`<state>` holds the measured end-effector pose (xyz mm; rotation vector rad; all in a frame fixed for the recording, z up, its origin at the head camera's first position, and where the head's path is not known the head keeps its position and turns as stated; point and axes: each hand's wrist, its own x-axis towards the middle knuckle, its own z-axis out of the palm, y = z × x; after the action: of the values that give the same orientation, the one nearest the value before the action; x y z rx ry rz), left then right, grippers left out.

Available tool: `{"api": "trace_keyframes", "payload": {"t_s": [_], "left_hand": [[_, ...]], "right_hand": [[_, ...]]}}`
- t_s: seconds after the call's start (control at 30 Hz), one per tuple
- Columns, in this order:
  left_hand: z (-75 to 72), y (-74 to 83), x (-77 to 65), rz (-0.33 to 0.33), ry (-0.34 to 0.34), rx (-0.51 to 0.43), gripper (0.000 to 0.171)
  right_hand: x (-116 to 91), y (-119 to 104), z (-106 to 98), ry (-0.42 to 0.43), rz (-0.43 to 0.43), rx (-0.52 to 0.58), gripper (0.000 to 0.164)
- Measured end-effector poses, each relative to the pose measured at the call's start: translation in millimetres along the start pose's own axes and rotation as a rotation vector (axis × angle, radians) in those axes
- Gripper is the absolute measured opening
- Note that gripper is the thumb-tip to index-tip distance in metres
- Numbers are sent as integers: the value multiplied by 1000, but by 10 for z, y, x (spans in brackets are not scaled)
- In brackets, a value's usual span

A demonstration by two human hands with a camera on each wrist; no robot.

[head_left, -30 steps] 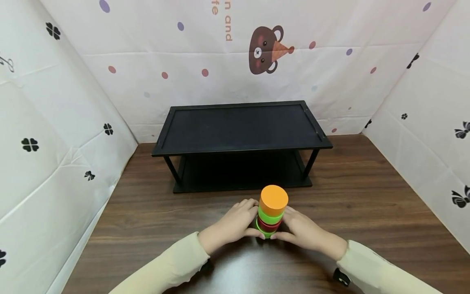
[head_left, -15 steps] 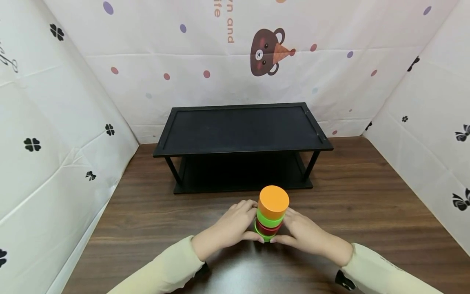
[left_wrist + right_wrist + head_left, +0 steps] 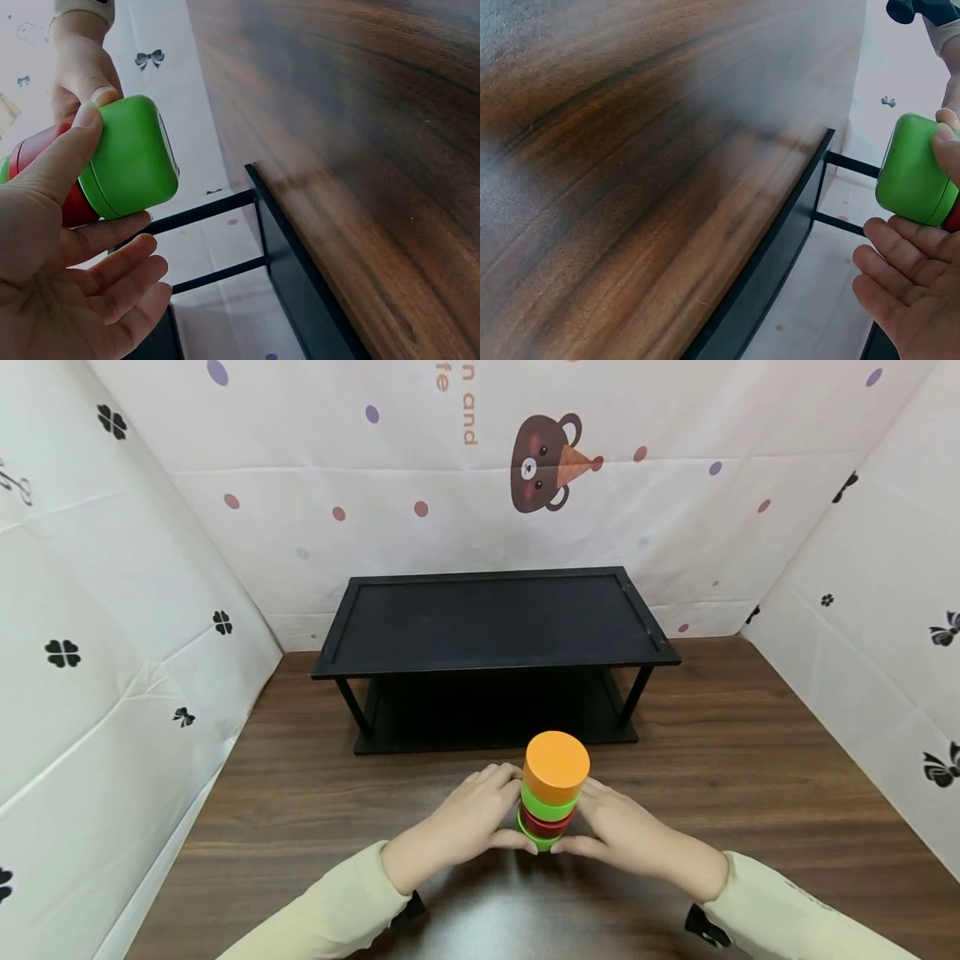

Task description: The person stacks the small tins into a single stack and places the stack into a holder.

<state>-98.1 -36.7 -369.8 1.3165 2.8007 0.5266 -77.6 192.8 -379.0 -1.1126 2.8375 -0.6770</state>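
A cylindrical object (image 3: 553,802) with an orange top, green and dark red bands and a green base stands upright between both hands in the head view. My left hand (image 3: 465,822) holds its left side, thumb at the front near the base. In the left wrist view that thumb and the index finger (image 3: 112,232) grip the red part above the rounded green base (image 3: 131,161), other fingers loosely bent. From the right, my right hand (image 3: 630,831) holds the same lower part, its thumb tip close to the left one. The green base (image 3: 915,172) hangs above the table in both wrist views.
A black two-tier shelf (image 3: 487,622) stands behind the hands on the wooden table (image 3: 750,760). A white patterned cloth (image 3: 420,543) hangs behind the shelf, with similar cloth along both sides. A dark object is strapped under each sleeve near the wrist.
The object has shifted slightly left and looks a little larger, still held by both hands. The left forearm has moved a little left, the right one a little right.
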Motion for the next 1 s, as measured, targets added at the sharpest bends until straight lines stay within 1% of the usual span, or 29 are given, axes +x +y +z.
{"api": "trace_keyframes", "payload": {"t_s": [0.43,0.77,1.0], "left_hand": [[-114,4,17,4,25,32,58],[-216,12,29,-3,26,51,60],[-216,-13,22,-12,29,42,61]], "right_hand": [[37,-14,-111,15,-15,-10,55],[77,-26,-180,32,-32,-3,53],[95,-33,-204,42,-33,-10,52]]}}
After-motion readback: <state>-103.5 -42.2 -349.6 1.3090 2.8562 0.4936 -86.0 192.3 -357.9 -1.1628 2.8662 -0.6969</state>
